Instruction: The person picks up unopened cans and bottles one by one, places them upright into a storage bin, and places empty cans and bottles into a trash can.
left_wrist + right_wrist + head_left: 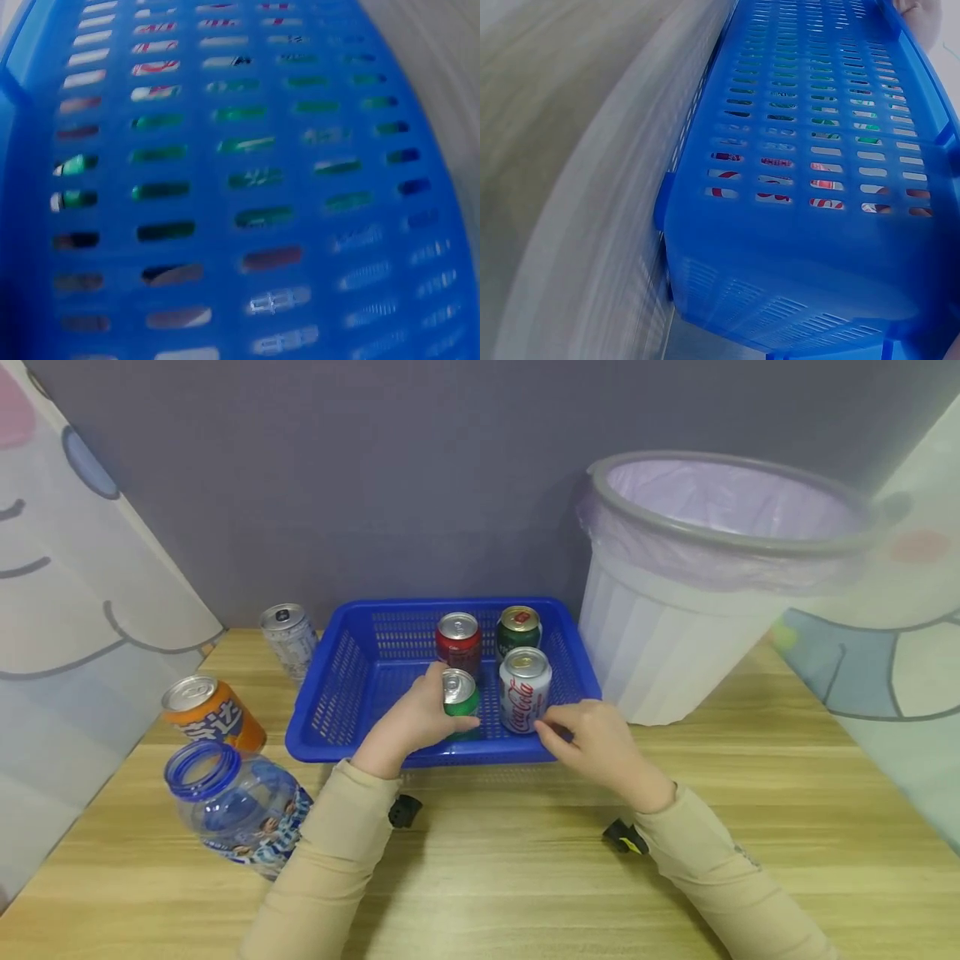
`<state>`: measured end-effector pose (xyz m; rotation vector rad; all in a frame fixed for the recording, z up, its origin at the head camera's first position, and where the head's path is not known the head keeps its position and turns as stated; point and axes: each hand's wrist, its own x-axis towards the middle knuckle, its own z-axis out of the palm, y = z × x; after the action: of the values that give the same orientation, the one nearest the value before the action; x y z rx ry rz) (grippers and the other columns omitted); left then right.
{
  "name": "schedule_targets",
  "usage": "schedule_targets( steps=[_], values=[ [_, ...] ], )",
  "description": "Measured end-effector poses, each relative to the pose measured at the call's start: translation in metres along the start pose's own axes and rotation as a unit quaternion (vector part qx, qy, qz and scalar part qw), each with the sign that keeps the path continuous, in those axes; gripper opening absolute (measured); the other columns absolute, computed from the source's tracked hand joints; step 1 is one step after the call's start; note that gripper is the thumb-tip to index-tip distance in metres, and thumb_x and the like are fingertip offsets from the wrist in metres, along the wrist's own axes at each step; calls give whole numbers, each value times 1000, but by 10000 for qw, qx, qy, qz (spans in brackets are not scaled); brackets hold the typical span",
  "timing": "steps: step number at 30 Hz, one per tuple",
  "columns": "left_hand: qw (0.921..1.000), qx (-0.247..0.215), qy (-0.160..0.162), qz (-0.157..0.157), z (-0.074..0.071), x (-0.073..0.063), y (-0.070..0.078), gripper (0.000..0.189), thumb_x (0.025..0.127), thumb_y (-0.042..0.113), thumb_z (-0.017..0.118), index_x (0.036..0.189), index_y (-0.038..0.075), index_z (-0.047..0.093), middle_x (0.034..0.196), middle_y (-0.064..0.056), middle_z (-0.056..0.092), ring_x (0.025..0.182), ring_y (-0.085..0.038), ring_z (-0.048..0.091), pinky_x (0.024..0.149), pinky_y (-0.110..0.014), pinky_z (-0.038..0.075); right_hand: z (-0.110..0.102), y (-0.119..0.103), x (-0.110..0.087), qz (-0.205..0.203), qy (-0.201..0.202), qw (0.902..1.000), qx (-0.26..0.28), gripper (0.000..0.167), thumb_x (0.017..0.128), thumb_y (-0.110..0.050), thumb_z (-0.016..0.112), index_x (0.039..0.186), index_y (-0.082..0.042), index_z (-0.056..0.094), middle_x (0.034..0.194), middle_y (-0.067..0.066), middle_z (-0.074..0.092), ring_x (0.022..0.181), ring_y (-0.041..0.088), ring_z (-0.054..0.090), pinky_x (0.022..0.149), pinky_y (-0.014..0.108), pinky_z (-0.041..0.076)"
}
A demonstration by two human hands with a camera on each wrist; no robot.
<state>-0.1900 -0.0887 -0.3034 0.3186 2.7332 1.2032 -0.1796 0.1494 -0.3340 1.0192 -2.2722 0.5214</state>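
Observation:
In the head view, my left hand point(412, 718) reaches over the front rim of the blue plastic basket point(322, 752) and grips a green can point(461, 703), its thumb across the near side. My right hand point(596, 743) is at the basket's front right rim, fingers loosely bent, fingertips close beside a silver Coca-Cola can point(525, 692) standing upright inside. Behind these, a red can point(458, 647) and a dark green can with a gold top point(518, 631) stand in the basket. Through the slots of the basket wall point(202, 172), the left wrist view shows green and red-white patches.
A white bin point(660, 635) with a purple liner stands right of the basket. To the left are an orange can point(225, 718), a pale patterned can point(291, 643) and a clear jar point(247, 810) with a blue neck. A grey wall rises behind the wooden table point(510, 877).

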Motion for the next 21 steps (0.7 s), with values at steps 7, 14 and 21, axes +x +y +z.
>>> schedule_targets(
  steps=[7,14,21],
  values=[
    [9997,84,196,-96,4,1,1,72,82,18,73,134,-3,29,123,-24,52,113,-37,55,97,-51,43,-1,0,0,-23,17,10000,45,15,81,-15,61,65,-15,62,55,-9,56,47,6,46,46,24,36],
    [9966,569,302,-514,9,4,5,86,88,29,66,147,1,10,137,-33,34,119,-48,49,96,-56,42,0,0,0,7,3,10000,10,17,81,-16,61,64,-14,61,54,-7,55,47,6,44,45,23,35],
    [9963,546,480,-464,9,2,7,82,87,27,67,145,1,15,132,-32,39,114,-48,52,94,-56,44,0,0,0,10,44,10000,-19,15,80,-16,62,65,-13,63,54,-6,57,46,9,48,45,25,37]
  ],
)
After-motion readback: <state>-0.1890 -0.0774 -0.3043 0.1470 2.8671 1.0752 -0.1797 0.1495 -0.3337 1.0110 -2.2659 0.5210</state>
